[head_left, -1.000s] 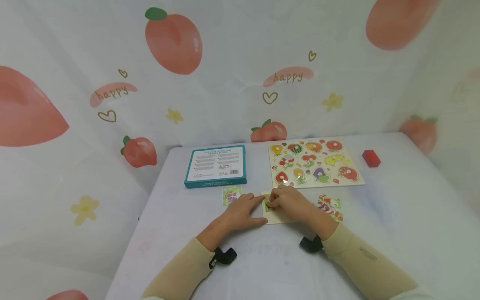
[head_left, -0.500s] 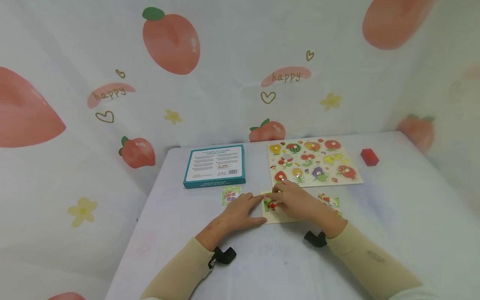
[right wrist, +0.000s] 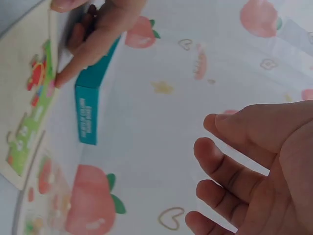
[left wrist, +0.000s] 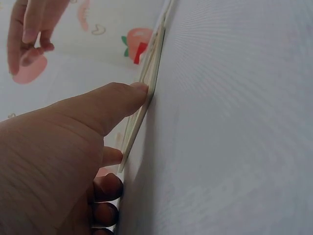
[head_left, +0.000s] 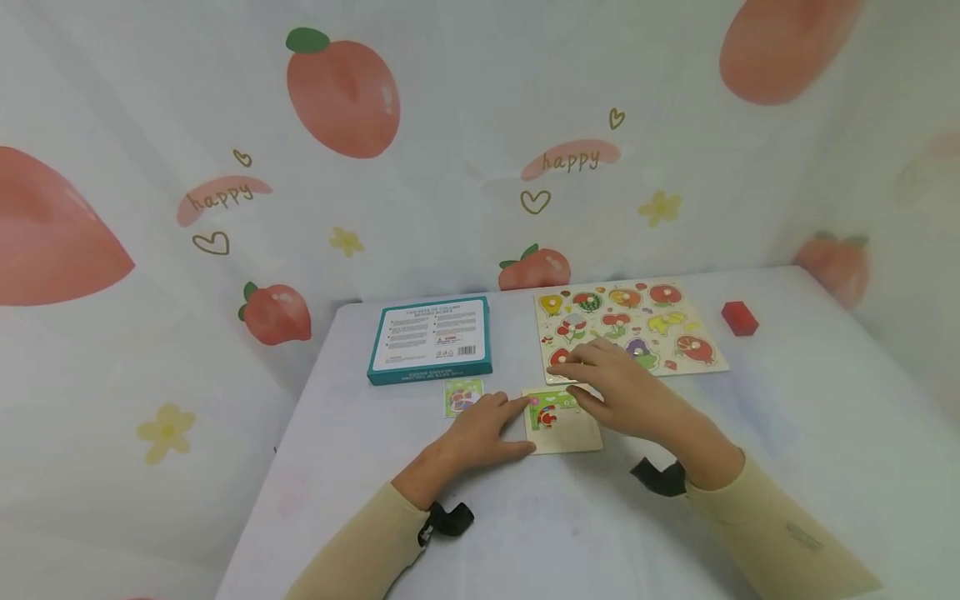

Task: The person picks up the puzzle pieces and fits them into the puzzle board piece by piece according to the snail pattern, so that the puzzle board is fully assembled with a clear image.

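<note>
A small wooden jigsaw tray (head_left: 570, 437) lies on the table, with puzzle pieces (head_left: 547, 417) in red and green at its upper left. My left hand (head_left: 483, 429) touches the tray's left side, index fingertip near the upper corner and thumb near the lower one. In the left wrist view its thumb (left wrist: 117, 100) presses on the tray's edge. Over the tray's upper right hovers my right hand (head_left: 622, 387), fingers loosely bent and nothing between them. The right wrist view shows a green printed strip (right wrist: 34, 117) along one side of the tray.
A fruit peg puzzle board (head_left: 705, 317) lies behind the tray. Back left is a teal and white box (head_left: 431, 337), with a small picture card (head_left: 459, 398) before it. A red block (head_left: 740, 318) sits at the far right.
My right hand, which was pressing at the tray's upper left, has lifted away and shifted right, uncovering the pieces. It now covers the loose pieces right of the tray. My left hand stays put.
</note>
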`<state>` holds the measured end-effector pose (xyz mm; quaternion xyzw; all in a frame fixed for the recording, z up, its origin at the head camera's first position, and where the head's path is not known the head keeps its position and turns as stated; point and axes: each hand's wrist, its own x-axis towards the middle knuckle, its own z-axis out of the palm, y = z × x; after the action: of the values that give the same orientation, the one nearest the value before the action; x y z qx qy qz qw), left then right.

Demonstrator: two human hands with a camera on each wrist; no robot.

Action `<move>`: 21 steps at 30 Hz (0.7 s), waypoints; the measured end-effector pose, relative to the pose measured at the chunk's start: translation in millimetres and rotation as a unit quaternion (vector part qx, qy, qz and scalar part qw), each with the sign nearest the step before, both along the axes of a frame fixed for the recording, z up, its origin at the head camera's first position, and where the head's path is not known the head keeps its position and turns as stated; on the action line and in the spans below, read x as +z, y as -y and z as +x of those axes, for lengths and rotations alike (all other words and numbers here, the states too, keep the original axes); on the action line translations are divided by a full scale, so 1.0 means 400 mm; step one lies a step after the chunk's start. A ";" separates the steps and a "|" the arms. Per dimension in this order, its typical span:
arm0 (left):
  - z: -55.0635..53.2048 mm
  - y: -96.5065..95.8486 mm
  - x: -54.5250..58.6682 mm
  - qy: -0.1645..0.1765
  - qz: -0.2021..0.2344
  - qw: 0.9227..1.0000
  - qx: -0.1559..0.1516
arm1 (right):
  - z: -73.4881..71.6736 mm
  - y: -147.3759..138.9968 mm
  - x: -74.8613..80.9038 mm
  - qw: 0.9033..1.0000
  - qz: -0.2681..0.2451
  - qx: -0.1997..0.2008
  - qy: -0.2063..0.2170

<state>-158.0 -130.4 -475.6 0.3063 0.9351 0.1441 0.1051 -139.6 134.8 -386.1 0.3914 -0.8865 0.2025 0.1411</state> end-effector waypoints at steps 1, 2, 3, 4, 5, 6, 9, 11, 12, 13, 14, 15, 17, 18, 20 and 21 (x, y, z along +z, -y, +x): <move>0.001 0.000 -0.001 0.000 0.000 1.000 0.000 | 0.003 -0.004 0.005 1.000 -0.004 0.001 -0.001; 0.001 0.000 -0.001 0.000 0.000 1.000 0.000 | 0.007 -0.009 0.010 1.000 -0.008 0.001 -0.002; 0.001 0.000 -0.002 0.000 0.000 1.000 0.000 | 0.012 -0.013 0.016 1.000 -0.010 0.000 -0.002; 0.000 0.000 -0.003 0.001 0.000 1.000 0.000 | 0.016 -0.017 0.021 1.000 -0.010 -0.003 -0.002; 0.000 0.000 -0.003 0.002 0.000 1.000 0.001 | 0.020 -0.021 0.027 1.000 -0.012 -0.005 -0.002; 0.000 0.000 -0.003 0.003 0.000 1.000 0.002 | 0.024 -0.025 0.033 1.000 -0.015 -0.005 -0.005; 0.002 0.000 -0.003 0.005 -0.001 1.000 0.004 | 0.036 -0.037 0.051 0.999 -0.025 -0.006 -0.022; 0.002 0.001 -0.004 0.004 0.000 1.000 0.003 | 0.044 -0.046 0.062 0.999 -0.035 -0.005 -0.035; 0.003 0.001 -0.004 0.004 0.000 1.000 0.002 | 0.048 -0.051 0.068 0.998 -0.040 -0.005 -0.042; 0.003 0.001 -0.005 0.002 0.001 1.000 0.001 | 0.052 -0.056 0.073 0.998 -0.043 -0.006 -0.049; 0.003 0.001 -0.005 0.002 0.002 1.000 0.000 | 0.056 -0.061 0.078 0.997 -0.047 -0.006 -0.054; 0.003 0.001 -0.005 0.001 0.004 1.000 -0.001 | 0.060 -0.066 0.083 0.997 -0.052 -0.006 -0.059; 0.003 0.001 -0.003 0.000 0.005 1.000 -0.004 | 0.067 -0.079 0.095 0.996 -0.060 -0.003 -0.066; 0.003 0.001 -0.002 -0.002 0.007 1.000 -0.005 | 0.069 -0.086 0.101 0.995 -0.067 0.003 -0.068; 0.001 0.002 0.000 -0.005 0.008 1.000 -0.006 | 0.072 -0.100 0.113 0.994 -0.079 0.014 -0.076; 0.000 0.002 0.001 -0.006 0.008 1.000 -0.006 | 0.073 -0.108 0.119 0.993 -0.085 0.020 -0.080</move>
<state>-158.2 -131.2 -475.2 0.3138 0.9327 0.1489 0.0977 -110.6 178.0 -338.7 0.4108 -0.8438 0.2482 0.2400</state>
